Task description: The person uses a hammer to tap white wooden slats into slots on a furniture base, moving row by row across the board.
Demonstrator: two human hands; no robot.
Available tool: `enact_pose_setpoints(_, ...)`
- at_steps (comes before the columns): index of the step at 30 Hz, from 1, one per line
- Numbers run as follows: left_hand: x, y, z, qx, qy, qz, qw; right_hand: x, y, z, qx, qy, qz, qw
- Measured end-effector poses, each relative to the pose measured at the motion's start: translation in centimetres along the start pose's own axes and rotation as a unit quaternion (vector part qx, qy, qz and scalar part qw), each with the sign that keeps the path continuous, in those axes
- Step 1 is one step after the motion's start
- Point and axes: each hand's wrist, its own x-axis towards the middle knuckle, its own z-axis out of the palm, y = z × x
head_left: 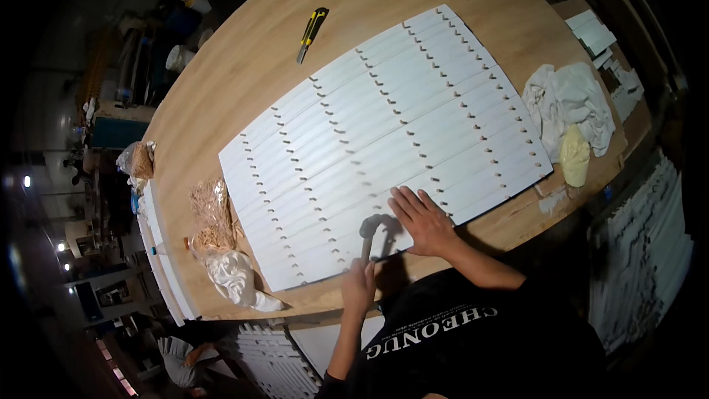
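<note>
My left hand (357, 285) is closed around the pale handle of a hammer (367, 245), whose grey head is blurred by motion over the white boards. My right hand (422, 220) lies flat on the boards at their near edge, fingers stretched out, holding nothing. The white boards (399, 89) lie side by side as one wide panel. Short wooden dowels (410, 133) stick up from them in several rows. Just left of my right fingers falls a dark shadow of the hammer.
The boards rest on a large wooden table (244, 66). A yellow-and-black utility knife (312, 35) lies beyond them. Left are a clear bag of dowels (210, 207) and a white cloth (235, 279). Right are white cloths (572, 100) and a pale yellow bundle (574, 155). Stacked white strips (639, 251) stand lower right.
</note>
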Motion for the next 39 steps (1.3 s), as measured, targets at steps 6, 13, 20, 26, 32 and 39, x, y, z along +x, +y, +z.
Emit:
enact_pose_setpoints(6,0.1,2.2,-1.9,-0.093,0.063,-0.011,0.994,-0.1,0.5,1.3,0.009,0.004,-0.003,1.000)
enact_pose_setpoints(13,2.3,2.4,-2.1,0.000,0.025,-0.006,1.000,-0.1,0.6,1.3,-0.013,-0.023,-0.017,0.999)
enact_pose_setpoints(20,4.3,1.4,-1.3,0.009,0.045,-0.006,0.999,0.0,0.1,0.5,-0.041,-0.026,-0.012,0.999)
enact_pose_setpoints(26,4.8,3.4,-2.8,-0.110,0.101,-0.013,0.989,0.0,0.4,0.9,-0.054,-0.043,-0.005,0.998)
enact_pose_setpoints(32,7.0,1.3,-2.0,0.007,0.075,0.011,0.997,-0.1,0.0,-0.5,-0.070,-0.045,-0.019,0.996)
enact_pose_setpoints(39,8.6,2.3,-2.6,0.026,0.086,0.028,0.996,-0.1,0.0,-0.4,-0.054,-0.032,-0.011,0.998)
